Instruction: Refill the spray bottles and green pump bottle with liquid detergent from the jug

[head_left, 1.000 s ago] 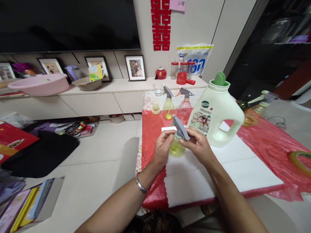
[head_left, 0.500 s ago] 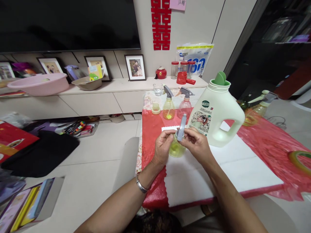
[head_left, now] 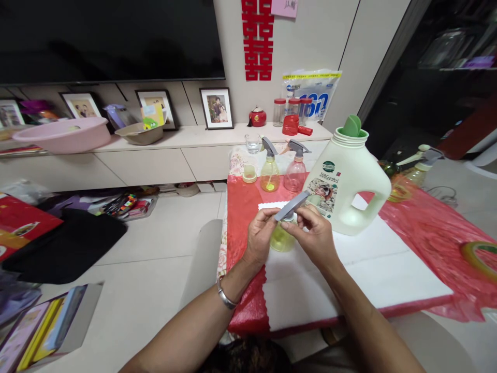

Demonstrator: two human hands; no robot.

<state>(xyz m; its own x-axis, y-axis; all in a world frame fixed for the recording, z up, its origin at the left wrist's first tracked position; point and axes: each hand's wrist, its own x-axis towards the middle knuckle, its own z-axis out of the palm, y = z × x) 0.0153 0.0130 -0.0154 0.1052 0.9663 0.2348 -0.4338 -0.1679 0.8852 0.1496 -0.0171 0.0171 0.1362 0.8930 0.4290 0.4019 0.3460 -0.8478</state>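
Observation:
A squat, clear yellow spray bottle stands upright on the white sheet, with a grey trigger spray head at its mouth. My left hand is closed at the left side of the bottle's neck, thumb and fingers close to the head's near end. From the right, my right hand pinches at the collar under the spray head. The fingers partly hide the neck, so how far the head is seated cannot be made out. Just behind my right hand is a large pale green jug with a green scoop-like piece in its mouth.
Behind my hands stand a yellow spray bottle, a pink spray bottle, a pale cap and a clear glass. Another spray bottle is at right, a tape roll nearer. Red plastic covers the table under the white sheet.
The grey spray head has turned on the bottle: its far end has swung right, so it now lies diagonally. Both hands stay around the neck, the right fingers slightly shifted.

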